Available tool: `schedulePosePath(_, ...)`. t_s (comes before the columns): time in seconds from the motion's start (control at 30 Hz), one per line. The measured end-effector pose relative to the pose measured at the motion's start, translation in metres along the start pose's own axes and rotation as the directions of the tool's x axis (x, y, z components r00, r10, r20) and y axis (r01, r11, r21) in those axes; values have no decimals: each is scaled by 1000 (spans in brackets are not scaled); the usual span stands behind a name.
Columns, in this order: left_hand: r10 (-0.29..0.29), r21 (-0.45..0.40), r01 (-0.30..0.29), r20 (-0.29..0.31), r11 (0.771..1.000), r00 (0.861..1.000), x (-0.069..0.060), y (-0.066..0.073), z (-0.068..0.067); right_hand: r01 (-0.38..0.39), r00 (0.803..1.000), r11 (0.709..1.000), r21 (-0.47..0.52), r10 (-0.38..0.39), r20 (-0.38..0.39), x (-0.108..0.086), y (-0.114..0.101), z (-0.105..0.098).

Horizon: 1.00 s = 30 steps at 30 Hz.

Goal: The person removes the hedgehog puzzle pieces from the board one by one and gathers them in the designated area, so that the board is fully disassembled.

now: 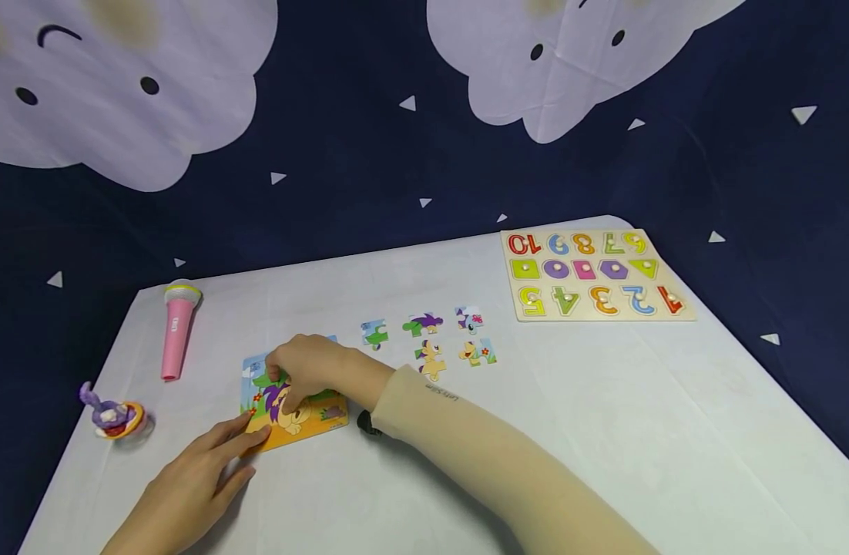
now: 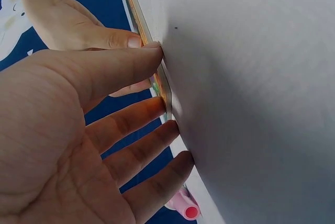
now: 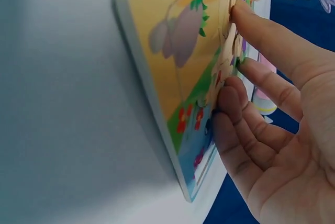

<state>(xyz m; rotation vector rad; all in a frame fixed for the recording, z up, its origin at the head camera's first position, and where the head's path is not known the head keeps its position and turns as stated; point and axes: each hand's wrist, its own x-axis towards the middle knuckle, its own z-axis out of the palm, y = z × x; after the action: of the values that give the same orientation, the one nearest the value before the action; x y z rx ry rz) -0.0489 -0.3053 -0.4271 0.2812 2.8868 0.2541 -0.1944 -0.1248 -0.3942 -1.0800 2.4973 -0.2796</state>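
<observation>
A cartoon jigsaw puzzle board (image 1: 307,437) lies on the white table, left of centre. My left hand (image 1: 192,478) rests at its near left corner, fingers extended, with fingertips touching the edge. Over the board is my right hand (image 1: 310,371), its fingers bent down and its thumb touching the picture. In the right wrist view, the right thumb (image 3: 282,41) and fingertips meet the board's surface; whether a piece is between them is hidden. Loose pieces lie to the right: a green one (image 1: 374,333), a purple-and-green one (image 1: 422,324), a purple-and-blue one (image 1: 469,319) and lion pieces (image 1: 432,360).
A pink toy microphone (image 1: 178,331) and a small purple figurine (image 1: 115,416) are on the left. A wooden number-and-shape board (image 1: 594,276) lies at the back right. Something small and black (image 1: 369,422) sits beneath the right forearm. A dark blue cloud-patterned curtain (image 1: 355,154) hangs behind.
</observation>
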Motion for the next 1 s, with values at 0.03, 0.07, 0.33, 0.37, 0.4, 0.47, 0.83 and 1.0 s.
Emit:
schedulePosePath(0.03,1,0,-1,-1,1000,1000,0,0,0,-5,1000,1000,4,5,-3,0,0,0)
schedulePosePath(0.07,3,1,-3,-1,1000,1000,0,0,0,-8,1000,1000,8,8,-7,0,0,1)
schedulePosePath(0.33,1,7,-1,10,1000,1000,-1,-1,0,6,1000,1000,7,-6,-22,1,-1,3)
schedulePosePath(0.37,-1,8,1,15,1000,1000,-1,-1,0,8,1000,1000,6,-8,-24,1,-1,3)
schedulePosePath(0.4,-4,10,4,18,1000,1000,-1,-1,0,8,1000,1000,5,-8,-26,1,-1,3)
schedulePosePath(0.47,-8,12,8,18,1000,1000,-1,-1,0,15,999,1000,-2,-15,-30,1,-2,3)
schedulePosePath(0.83,-15,16,15,9,1000,1000,-1,0,0,43,999,997,56,-42,-14,1,-2,3)
schedulePosePath(1.0,25,5,-25,-38,1000,999,-3,0,2,45,999,993,106,-44,-8,0,1,4)
